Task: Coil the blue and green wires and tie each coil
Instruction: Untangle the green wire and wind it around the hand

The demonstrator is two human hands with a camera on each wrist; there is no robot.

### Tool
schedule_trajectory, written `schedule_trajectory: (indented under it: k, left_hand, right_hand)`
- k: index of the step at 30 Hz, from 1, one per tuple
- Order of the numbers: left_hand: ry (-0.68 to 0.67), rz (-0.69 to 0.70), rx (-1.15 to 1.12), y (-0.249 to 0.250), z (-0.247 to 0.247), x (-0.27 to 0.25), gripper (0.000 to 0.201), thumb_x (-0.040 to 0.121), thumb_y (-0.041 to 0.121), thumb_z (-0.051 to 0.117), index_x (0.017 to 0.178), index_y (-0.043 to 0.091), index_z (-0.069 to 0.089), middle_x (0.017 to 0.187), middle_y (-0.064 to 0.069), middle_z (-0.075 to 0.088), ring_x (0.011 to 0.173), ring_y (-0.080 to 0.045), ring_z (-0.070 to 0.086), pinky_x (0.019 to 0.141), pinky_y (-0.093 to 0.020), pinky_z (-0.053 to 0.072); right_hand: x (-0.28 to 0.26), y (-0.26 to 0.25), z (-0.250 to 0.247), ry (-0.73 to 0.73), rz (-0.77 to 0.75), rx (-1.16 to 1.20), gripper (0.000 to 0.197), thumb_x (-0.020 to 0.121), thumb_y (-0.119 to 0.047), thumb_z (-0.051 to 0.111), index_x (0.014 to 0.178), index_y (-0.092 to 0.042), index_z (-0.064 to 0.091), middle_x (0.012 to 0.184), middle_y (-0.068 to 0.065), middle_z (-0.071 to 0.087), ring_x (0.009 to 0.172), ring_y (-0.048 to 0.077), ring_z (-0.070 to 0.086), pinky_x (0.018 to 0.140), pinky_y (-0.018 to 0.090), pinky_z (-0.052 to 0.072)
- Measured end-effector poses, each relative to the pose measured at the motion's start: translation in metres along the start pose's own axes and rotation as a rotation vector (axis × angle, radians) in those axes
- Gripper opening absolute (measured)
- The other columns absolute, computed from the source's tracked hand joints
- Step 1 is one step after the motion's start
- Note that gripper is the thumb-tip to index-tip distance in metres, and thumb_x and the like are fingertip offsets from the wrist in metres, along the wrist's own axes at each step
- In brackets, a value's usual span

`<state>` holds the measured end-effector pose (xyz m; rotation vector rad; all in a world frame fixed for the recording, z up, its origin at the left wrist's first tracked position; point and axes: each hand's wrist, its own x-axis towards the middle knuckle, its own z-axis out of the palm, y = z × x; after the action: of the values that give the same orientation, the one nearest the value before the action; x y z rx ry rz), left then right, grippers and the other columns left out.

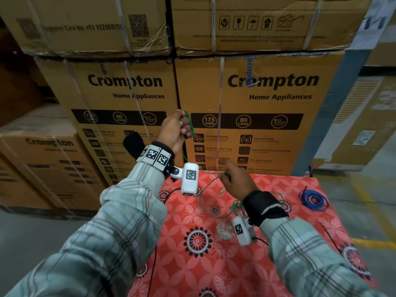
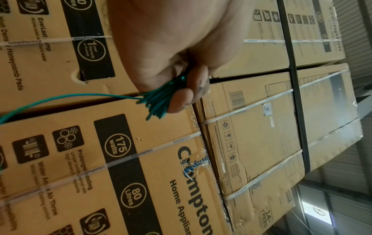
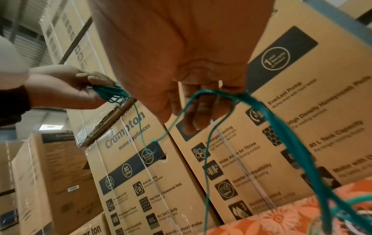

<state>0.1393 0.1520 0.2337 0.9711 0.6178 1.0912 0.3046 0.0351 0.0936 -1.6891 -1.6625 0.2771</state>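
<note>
My left hand [image 1: 179,129] is raised in front of the cartons and grips a small bundle of green wire loops [image 2: 159,100]; the same bundle [image 3: 109,93] shows at the left of the right wrist view. From it a loose green wire [image 1: 205,189] runs down to my right hand [image 1: 232,175], held lower over the table's far edge. My right hand [image 3: 201,101] has strands of the wire [image 3: 259,105] draped through its curled fingers. More slack green wire lies on the red floral cloth [image 1: 192,264]. A blue wire coil [image 1: 314,199] lies at the far right of the cloth.
Stacked brown Crompton cartons [image 1: 267,103] rise like a wall right behind the table. A small clear bag [image 1: 224,229] lies on the cloth near my right wrist. A thin black cable [image 1: 154,254] hangs along the table's left edge. Grey floor lies on the right.
</note>
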Motion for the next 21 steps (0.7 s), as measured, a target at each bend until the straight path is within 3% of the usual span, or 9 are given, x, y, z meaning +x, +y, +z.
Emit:
schedule_trajectory:
  k: [1,3,5,7,10,13,15,17,21]
  left_hand:
    - [-0.032,-0.021,0.006,0.000,0.002,-0.003,0.028,0.102,0.020,0.030,0.077,0.018,0.043,0.044,0.011,0.028,0.035,-0.006,0.026,0.042,-0.020,0.026]
    - [-0.107,-0.068,0.023,0.000,0.006,-0.009,0.029,0.102,0.021,0.031,0.077,0.019,0.044,0.044,0.011,0.028,0.034,-0.005,0.026,0.041,-0.020,0.026]
    - [-0.179,-0.108,0.022,-0.002,0.012,-0.015,0.030,0.102,0.022,0.030,0.077,0.019,0.045,0.043,0.011,0.028,0.033,-0.003,0.026,0.040,-0.020,0.026]
    - [-0.238,-0.144,-0.013,-0.004,0.019,-0.019,0.029,0.102,0.022,0.029,0.077,0.019,0.044,0.042,0.011,0.028,0.032,-0.003,0.026,0.039,-0.019,0.026]
    - [-0.294,-0.183,-0.084,-0.004,0.028,-0.021,0.028,0.102,0.022,0.029,0.078,0.019,0.044,0.043,0.011,0.028,0.032,-0.003,0.025,0.039,-0.019,0.026]
    - [-0.274,-0.130,-0.117,0.006,0.031,-0.019,0.028,0.102,0.022,0.030,0.078,0.018,0.044,0.044,0.010,0.029,0.033,-0.004,0.026,0.040,-0.020,0.028]
    - [-0.199,-0.027,-0.150,0.018,0.025,-0.014,0.025,0.101,0.020,0.033,0.079,0.018,0.044,0.044,0.009,0.030,0.035,-0.005,0.028,0.042,-0.020,0.029]
    - [-0.106,0.058,-0.172,0.029,0.012,-0.005,0.026,0.102,0.019,0.032,0.078,0.018,0.044,0.045,0.009,0.032,0.037,-0.006,0.029,0.042,-0.021,0.030]
    - [0.002,0.054,-0.034,0.018,-0.012,0.008,0.027,0.102,0.022,0.030,0.079,0.018,0.044,0.049,0.009,0.032,0.041,-0.008,0.030,0.046,-0.023,0.031]
  right_hand:
    - [0.006,-0.003,0.000,0.006,0.019,-0.034,0.038,0.092,-0.024,0.057,0.129,-0.018,0.050,0.097,0.000,0.066,0.086,0.010,0.061,0.072,0.027,0.045]
    - [0.018,-0.011,0.000,0.038,0.057,-0.068,0.046,0.091,-0.026,0.058,0.134,-0.013,0.047,0.129,0.008,0.056,0.119,0.024,0.052,0.097,0.034,0.043]
    - [0.030,-0.021,0.001,0.051,0.092,0.036,0.061,0.090,-0.024,0.060,0.144,-0.012,0.035,0.146,0.008,0.041,0.135,0.024,0.038,0.111,0.035,0.033]
    - [0.040,-0.034,0.002,0.063,0.075,0.250,0.075,0.088,-0.022,0.064,0.150,-0.014,0.022,0.153,0.003,0.031,0.140,0.016,0.027,0.114,0.031,0.026]
    - [0.050,-0.047,0.007,0.055,0.023,0.533,0.060,0.088,-0.011,0.062,0.140,-0.020,0.034,0.134,-0.009,0.045,0.127,0.005,0.040,0.103,0.016,0.034]
    - [0.045,-0.043,0.025,0.041,0.134,0.663,0.017,0.098,-0.010,0.048,0.114,-0.007,0.053,0.104,0.006,0.062,0.095,0.019,0.059,0.080,0.029,0.049]
    - [0.023,-0.030,0.044,0.044,0.229,0.697,0.014,0.101,-0.020,0.042,0.100,-0.013,0.054,0.081,0.008,0.056,0.072,0.021,0.053,0.064,0.034,0.047]
    - [-0.001,-0.017,0.058,0.091,0.277,0.649,0.012,0.101,-0.024,0.042,0.092,-0.030,0.047,0.069,0.000,0.046,0.060,0.016,0.044,0.056,0.032,0.040]
    - [-0.022,-0.016,0.051,0.143,0.038,0.304,0.006,0.100,-0.020,0.043,0.094,-0.021,0.043,0.063,-0.004,0.045,0.052,0.011,0.038,0.051,0.030,0.029]
